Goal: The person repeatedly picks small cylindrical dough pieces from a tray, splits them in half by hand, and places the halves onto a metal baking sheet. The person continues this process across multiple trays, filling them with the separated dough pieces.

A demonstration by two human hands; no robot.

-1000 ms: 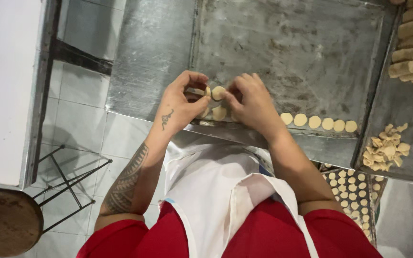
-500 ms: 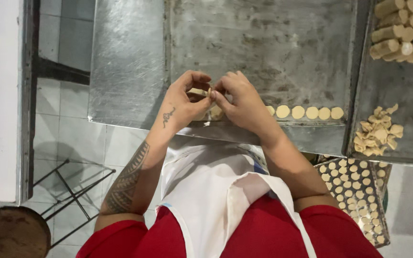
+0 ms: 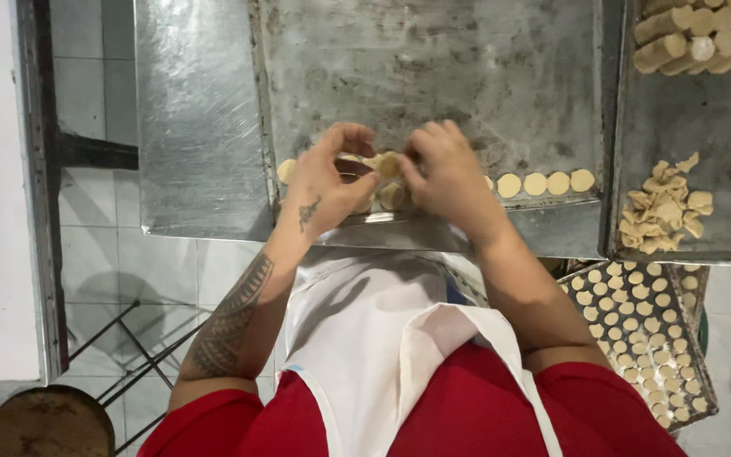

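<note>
My left hand [image 3: 327,182] and my right hand [image 3: 446,173] meet over the near edge of a large worn metal baking tray [image 3: 433,68]. Both pinch a short pale dough log [image 3: 385,163] between the fingertips. Just under it lie more pale dough pieces [image 3: 391,196], partly hidden by my fingers. A row of flat round dough discs [image 3: 543,183] lies along the tray's near edge to the right of my right hand, and one disc [image 3: 286,170] shows to the left of my left hand.
A second tray [image 3: 721,118] at the right holds stacked dough logs [image 3: 704,38] and a pile of dough scraps [image 3: 662,211]. Below it a lower tray [image 3: 636,338] is filled with several discs. A steel table top [image 3: 192,118] is at left, a round wooden stool [image 3: 48,423] at bottom left.
The view has shifted, so hands and trays sit a little lower and further left in the frame. Both hands stay together on the dough at the tray's near edge.
</note>
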